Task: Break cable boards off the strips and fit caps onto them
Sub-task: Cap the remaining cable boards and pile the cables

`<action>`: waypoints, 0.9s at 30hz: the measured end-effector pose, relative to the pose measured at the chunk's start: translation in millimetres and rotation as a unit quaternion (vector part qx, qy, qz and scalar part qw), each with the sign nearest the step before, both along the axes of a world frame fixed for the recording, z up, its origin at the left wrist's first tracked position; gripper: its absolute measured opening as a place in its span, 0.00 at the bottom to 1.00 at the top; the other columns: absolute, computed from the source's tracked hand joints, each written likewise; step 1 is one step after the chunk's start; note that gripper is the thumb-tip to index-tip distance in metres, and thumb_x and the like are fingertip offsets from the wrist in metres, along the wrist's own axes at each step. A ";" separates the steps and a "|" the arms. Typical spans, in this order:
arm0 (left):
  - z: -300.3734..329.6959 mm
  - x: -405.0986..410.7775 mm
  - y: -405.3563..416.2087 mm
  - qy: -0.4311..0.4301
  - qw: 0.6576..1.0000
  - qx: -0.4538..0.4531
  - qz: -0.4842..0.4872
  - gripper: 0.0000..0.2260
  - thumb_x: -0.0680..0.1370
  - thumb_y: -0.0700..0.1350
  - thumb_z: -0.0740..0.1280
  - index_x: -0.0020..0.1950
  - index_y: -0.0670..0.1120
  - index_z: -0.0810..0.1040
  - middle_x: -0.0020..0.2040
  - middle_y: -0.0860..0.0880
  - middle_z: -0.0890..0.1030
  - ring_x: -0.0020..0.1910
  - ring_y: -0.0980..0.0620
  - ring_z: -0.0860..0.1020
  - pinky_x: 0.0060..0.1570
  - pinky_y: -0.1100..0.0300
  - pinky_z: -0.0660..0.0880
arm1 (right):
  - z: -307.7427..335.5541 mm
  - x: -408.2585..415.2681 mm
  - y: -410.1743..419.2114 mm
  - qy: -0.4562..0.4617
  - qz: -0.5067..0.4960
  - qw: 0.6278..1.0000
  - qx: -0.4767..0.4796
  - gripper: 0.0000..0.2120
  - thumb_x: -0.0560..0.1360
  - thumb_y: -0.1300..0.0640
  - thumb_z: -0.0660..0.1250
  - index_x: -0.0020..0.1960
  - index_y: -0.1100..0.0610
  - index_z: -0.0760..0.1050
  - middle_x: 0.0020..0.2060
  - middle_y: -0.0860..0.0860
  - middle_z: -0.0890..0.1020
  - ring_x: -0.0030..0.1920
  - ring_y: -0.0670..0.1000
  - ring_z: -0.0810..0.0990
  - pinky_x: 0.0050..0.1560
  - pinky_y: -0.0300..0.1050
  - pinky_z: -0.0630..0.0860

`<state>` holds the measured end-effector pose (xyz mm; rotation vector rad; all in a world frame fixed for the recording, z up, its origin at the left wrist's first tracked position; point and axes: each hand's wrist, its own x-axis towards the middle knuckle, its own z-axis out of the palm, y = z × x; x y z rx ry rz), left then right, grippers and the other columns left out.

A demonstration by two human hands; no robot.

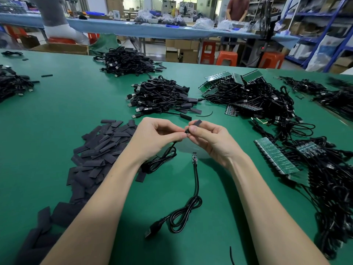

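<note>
My left hand (pixel 155 135) pinches the end of a black cable (pixel 162 159), whose board tip is hidden between my fingertips. My right hand (pixel 207 139) pinches a flat black cap (pixel 196 123) and holds it against that cable end, at the middle of the green table (pixel 57 104). Below my hands lies a second cable (pixel 191 205) with a small bare board (pixel 194 157) at its top end and a USB plug at the bottom. A heap of loose black caps (pixel 99 150) spreads to the left. Strips of green boards (pixel 277 157) with cables attached lie to the right.
Piles of capped cables (pixel 162 96) and more cables (pixel 128 61) sit beyond my hands. More board strips (pixel 225 81) lie at the back right among tangled cables. A person stands at a far bench (pixel 133 27). Orange stools stand behind the table.
</note>
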<state>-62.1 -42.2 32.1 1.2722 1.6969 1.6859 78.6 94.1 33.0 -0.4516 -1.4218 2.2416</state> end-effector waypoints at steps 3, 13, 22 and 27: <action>1.7 1.6 -0.1 0.000 1.000 0.021 -0.010 0.05 0.70 0.39 0.79 0.43 0.47 0.87 0.41 0.48 0.87 0.40 0.52 0.86 0.44 0.66 0.79 | 0.4 -0.2 -1.1 -0.001 0.015 1.000 -0.004 0.13 0.68 0.64 0.74 0.52 0.64 0.81 0.45 0.56 0.87 0.43 0.49 0.86 0.44 0.34 0.80; -5.3 2.2 -1.3 -0.022 0.999 0.028 -0.011 0.05 0.71 0.39 0.78 0.42 0.48 0.86 0.40 0.47 0.87 0.40 0.52 0.86 0.44 0.66 0.79 | -0.5 -2.8 -6.1 -0.004 -0.020 0.998 0.052 0.15 0.68 0.61 0.76 0.55 0.57 0.82 0.45 0.59 0.86 0.42 0.51 0.85 0.46 0.39 0.81; -8.5 3.1 0.9 -0.041 0.998 0.038 0.013 0.06 0.71 0.39 0.78 0.41 0.50 0.87 0.40 0.47 0.87 0.39 0.52 0.85 0.44 0.67 0.78 | -2.8 -11.0 -12.5 0.044 -0.073 0.996 0.037 0.14 0.70 0.63 0.76 0.55 0.55 0.85 0.47 0.57 0.87 0.45 0.51 0.85 0.49 0.40 0.81; -9.2 4.9 2.9 -0.037 0.998 0.042 0.024 0.05 0.71 0.40 0.79 0.41 0.50 0.87 0.39 0.47 0.87 0.39 0.52 0.86 0.44 0.66 0.79 | -5.9 -12.0 -11.7 0.042 -0.063 0.997 0.022 0.17 0.68 0.61 0.77 0.56 0.57 0.84 0.50 0.59 0.86 0.48 0.53 0.85 0.50 0.40 0.81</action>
